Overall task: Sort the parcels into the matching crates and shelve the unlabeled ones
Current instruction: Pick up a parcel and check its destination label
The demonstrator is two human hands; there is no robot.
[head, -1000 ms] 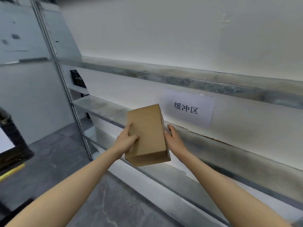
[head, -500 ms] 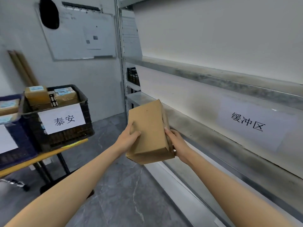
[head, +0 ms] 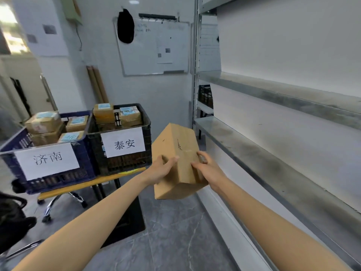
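Observation:
A plain brown cardboard parcel with no label in sight is held in the air between both hands, in front of the metal shelf on the right. My left hand grips its left side with the thumb over the top. My right hand grips its right side. To the left, a black crate with a white sign and a blue crate with another white sign stand on a yellow table, each holding several labeled parcels.
The metal shelving has an upper board and an upright post. A whiteboard hangs on the far wall. A black office chair sits at lower left. Grey tiled floor lies below the parcel.
My view has swung left, away from the shelf's paper sign and toward the two crates. The parcel stays gripped in both hands and has drifted left with the turn.

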